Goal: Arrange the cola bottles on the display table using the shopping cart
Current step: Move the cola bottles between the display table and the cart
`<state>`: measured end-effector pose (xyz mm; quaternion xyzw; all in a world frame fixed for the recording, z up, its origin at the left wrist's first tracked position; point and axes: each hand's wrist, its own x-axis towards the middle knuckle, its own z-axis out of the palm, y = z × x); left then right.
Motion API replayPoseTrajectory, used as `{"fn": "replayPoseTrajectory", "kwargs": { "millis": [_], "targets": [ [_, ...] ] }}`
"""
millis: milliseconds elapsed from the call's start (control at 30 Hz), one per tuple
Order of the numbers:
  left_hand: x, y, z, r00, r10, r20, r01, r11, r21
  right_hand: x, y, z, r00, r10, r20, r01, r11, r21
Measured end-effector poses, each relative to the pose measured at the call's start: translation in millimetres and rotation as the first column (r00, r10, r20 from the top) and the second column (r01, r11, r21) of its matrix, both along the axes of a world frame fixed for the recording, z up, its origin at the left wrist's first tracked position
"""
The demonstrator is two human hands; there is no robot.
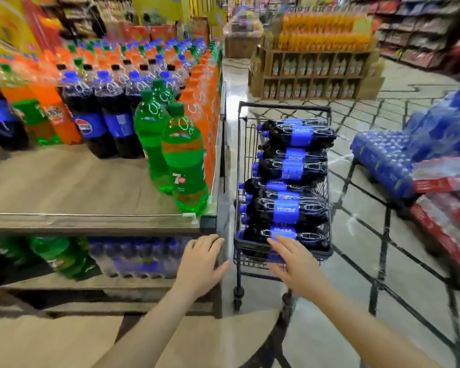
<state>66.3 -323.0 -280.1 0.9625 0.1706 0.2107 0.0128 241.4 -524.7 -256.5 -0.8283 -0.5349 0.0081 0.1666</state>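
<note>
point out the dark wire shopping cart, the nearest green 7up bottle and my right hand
dark wire shopping cart [284, 107]: head view, far top rim
nearest green 7up bottle [185, 166]: head view, label
right hand [294, 264]: head view, back of hand

Bright even store light, blurred bowed edges, glare on floor.

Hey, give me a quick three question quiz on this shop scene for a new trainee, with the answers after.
1. True or false: the cola bottles in the shopping cart stand upright.
2. Which hand reaches over the cart's near rim: A) left hand B) right hand C) neither?
3. Fill in: the two nearest bottles on the display table, by its right corner, are coloured ____.

Key
1. False: they lie on their sides, stacked.
2. B: its fingers are straight, near the closest bottle; the left hand is by the table's corner.
3. Green: the green bottles stand upright.
</note>
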Motion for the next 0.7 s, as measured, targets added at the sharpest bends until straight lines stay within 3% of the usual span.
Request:
{"fn": "replayPoseTrajectory", "kwargs": {
  "millis": [100,367,700],
  "targets": [
    [39.3,-24.8,3.6,1.0,-0.023,-0.017,0.023,1.0,-0.01,36.7,-32.4,-4.0,0.999,-0.032,0.039,0.031,0.999,0.01],
    [133.0,-46.8,3.2,0.992,-0.116,-0.058,0.113,0.993,-0.041,119.7,-80.7,-14.7,0.973,-0.22,-0.074,0.218,0.975,-0.033],
    [275.2,11.1,-6.7,0.987,-0.156,-0.038,0.152,0.983,-0.098,242.6,-45.7,-19.3,0.941,-0.3,-0.156,0.3,0.954,-0.03]
  ]
}}
